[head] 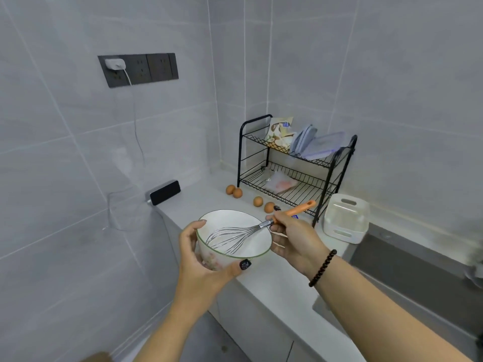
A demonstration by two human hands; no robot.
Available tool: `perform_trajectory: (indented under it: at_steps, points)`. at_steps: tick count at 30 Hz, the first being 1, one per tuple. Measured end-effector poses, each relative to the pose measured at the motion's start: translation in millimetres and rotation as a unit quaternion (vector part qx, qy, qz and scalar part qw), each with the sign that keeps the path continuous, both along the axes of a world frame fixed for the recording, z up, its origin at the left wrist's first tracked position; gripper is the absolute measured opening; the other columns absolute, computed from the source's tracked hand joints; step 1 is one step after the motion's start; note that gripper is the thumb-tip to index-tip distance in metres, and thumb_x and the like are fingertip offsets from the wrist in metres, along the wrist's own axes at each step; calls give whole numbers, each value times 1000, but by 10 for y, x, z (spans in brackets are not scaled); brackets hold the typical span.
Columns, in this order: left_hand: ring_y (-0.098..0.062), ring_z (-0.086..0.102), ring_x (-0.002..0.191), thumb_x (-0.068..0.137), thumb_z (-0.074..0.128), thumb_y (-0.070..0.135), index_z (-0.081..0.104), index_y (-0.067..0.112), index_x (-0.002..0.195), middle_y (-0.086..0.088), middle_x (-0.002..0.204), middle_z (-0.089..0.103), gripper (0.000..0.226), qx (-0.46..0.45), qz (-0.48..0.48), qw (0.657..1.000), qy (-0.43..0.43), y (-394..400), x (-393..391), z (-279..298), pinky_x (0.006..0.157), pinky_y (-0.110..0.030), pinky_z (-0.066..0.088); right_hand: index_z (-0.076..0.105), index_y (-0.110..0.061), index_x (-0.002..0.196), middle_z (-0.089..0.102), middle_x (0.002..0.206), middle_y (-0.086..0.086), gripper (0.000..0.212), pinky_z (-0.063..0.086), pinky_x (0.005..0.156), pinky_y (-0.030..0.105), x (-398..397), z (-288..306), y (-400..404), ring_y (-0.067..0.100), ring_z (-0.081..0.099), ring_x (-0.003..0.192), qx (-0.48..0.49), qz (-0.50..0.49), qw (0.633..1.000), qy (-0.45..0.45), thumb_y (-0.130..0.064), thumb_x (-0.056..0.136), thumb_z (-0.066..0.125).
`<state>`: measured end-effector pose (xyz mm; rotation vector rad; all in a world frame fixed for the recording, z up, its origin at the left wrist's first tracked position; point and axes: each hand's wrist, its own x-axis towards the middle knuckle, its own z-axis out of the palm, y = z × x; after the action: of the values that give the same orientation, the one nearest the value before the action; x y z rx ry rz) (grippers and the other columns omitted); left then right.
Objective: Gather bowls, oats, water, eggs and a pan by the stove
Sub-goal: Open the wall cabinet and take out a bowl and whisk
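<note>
Head view. Counter (274, 291): pale, carries wire rack (295, 163). Bowl (233, 237): upright above the counter's edge, cupped by left hand (201, 259), fingers curled round its wall, likely for carrying. Whisk (257, 228): right hand (292, 239) pinches the orange handle; long axis tilts up-right, wires in bowl. Four eggs (257, 201): loose by rack.
</note>
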<state>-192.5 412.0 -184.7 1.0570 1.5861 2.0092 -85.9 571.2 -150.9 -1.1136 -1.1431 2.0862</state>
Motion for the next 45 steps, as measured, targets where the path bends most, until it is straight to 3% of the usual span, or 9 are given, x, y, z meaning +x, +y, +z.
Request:
perform_trajectory:
  at_steps: [6,15,19,22,26,29,32,36,45]
  points:
    - [0,59,111,26,97,46,48,45,116,20,125,55,102,-35,-3,999,-30,518,-755,-299,73,-16,54,62,-7,94,64,86,6,23,56,73,36,-586,-278,432,23,66,71,-33,6,999,3,-26,100,49]
    - [-7,58,115,37,97,38,47,46,117,22,121,58,95,-98,-117,988,-13,1681,-2437,-706,76,-24,56,48,-15,81,55,71,8,16,55,71,43,-1998,-798,1363,26,58,65,-96,-58,994,18,-13,97,48]
    - [-10,55,121,42,96,44,47,47,117,21,125,57,90,-135,-164,977,-13,2106,-3054,-851,83,-38,57,48,-16,77,44,70,8,22,55,73,46,-2543,-1085,1654,27,49,68,-141,-114,982,43,-10,98,46]
    - [-7,54,123,45,96,41,45,41,123,23,128,55,93,-164,-189,968,-19,2346,-3427,-1019,89,-49,56,50,-13,81,58,78,12,19,57,75,47,-2861,-1225,1788,33,57,80,-166,-141,975,50,-12,99,45]
    - [-7,51,125,46,95,30,40,36,134,23,130,53,104,-213,-218,952,-20,2635,-3827,-1294,94,-30,53,55,-9,85,65,84,14,18,54,84,53,-3161,-1362,1981,35,61,88,-161,-180,970,35,-15,100,46]
    - [7,50,119,42,97,28,35,39,139,23,131,51,116,-249,-247,936,-20,2824,-4020,-1452,89,-12,48,58,-10,87,67,87,11,17,54,84,51,-3321,-1487,2089,29,63,86,-152,-204,967,18,-15,100,47]
    - [7,53,116,34,100,20,32,36,144,17,136,50,130,-290,-280,914,-43,2959,-4183,-1602,85,-21,54,58,-10,95,67,94,11,13,57,75,43,-3443,-1648,2152,26,63,87,-159,-226,961,-5,-18,100,48]
    - [-14,55,124,32,102,19,44,34,138,8,134,57,122,-345,-329,879,-13,3103,-4336,-1741,82,-41,59,56,-9,95,65,90,8,8,55,73,39,-3522,-1815,2159,23,63,81,-151,-269,951,-15,-16,97,54]
    - [-2,55,119,32,100,18,39,47,135,24,127,55,123,-379,-341,859,56,3244,-4415,-1702,79,-32,60,58,-7,91,70,95,9,12,55,88,47,-3593,-2022,2144,24,65,94,-114,-282,952,-24,-18,95,58]
